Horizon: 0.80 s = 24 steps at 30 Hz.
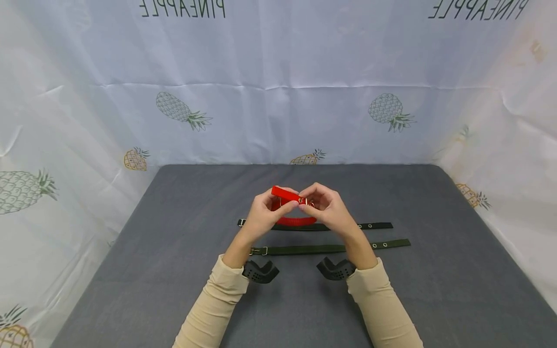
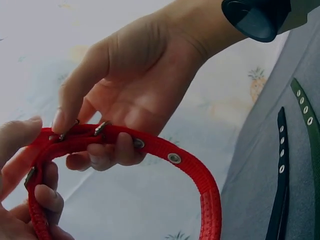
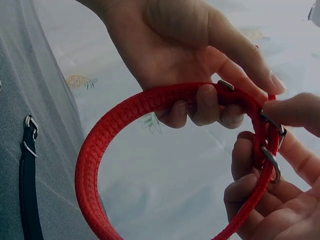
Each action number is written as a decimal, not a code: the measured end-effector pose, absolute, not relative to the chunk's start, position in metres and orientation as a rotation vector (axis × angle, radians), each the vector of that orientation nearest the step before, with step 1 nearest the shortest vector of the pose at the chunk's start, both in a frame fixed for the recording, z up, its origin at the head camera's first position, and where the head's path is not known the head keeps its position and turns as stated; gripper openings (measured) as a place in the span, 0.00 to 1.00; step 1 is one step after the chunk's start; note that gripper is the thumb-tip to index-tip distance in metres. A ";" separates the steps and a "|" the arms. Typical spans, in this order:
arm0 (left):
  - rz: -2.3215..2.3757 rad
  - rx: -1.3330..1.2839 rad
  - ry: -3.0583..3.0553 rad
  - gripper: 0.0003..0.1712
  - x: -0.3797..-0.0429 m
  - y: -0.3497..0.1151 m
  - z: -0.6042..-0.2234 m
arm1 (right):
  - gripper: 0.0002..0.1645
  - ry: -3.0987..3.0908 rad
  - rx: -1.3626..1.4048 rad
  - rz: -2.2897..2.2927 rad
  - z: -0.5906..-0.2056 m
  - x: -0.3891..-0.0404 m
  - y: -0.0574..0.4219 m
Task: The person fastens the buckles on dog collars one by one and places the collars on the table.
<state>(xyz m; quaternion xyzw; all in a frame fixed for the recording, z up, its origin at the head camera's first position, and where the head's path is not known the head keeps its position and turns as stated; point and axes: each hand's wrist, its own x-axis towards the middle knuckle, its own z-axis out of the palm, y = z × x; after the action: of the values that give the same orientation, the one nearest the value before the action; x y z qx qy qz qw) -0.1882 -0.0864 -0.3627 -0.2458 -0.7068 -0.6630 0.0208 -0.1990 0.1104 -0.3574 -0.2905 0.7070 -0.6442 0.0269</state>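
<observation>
Above straps (image 1: pixel 304 227) (image 1: pixel 304 250) partly blocked by arms (image 1: pixel 360 251), both hands (image 1: pixel 264 210) (image 1: pixel 329 208) pinch a red collar (image 1: pixel 297 222), seemingly near its buckle (image 3: pixel 273 121).

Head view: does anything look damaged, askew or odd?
No damage stands out: the black strap and green strap lie straight, nearly parallel, and the red collar is curved into a loop. One oddity: the backdrop lettering reads mirrored.

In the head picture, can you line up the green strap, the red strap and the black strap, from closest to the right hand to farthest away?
1. Red strap: the right hand is holding it.
2. Black strap: on the table, just behind the green one.
3. Green strap: on the table, closer to the person's body.
</observation>
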 end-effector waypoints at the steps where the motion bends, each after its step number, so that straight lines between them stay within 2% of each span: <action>1: -2.037 -0.766 -2.196 0.18 -0.188 -0.086 -0.363 | 0.16 2.184 -0.889 -1.981 -0.357 -0.199 0.111; 13: -1.959 -0.833 -2.160 0.14 -0.188 -0.084 -0.364 | 0.17 2.113 -0.780 -1.952 -0.354 -0.197 0.114; 20: -1.973 -0.883 -2.166 0.15 -0.190 -0.086 -0.365 | 0.07 2.056 -0.853 -2.000 -0.355 -0.198 0.116; 24: -1.977 -0.860 -2.220 0.20 -0.193 -0.090 -0.366 | 0.07 2.044 -0.882 -2.047 -0.357 -0.199 0.118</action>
<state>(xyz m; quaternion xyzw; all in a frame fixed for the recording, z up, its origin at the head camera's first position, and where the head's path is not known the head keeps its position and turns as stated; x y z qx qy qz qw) -0.1932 -0.0897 -0.3662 -0.2779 -0.7171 -0.6387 0.0235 -0.1992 0.1175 -0.3571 -0.2912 0.6746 -0.6758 0.0586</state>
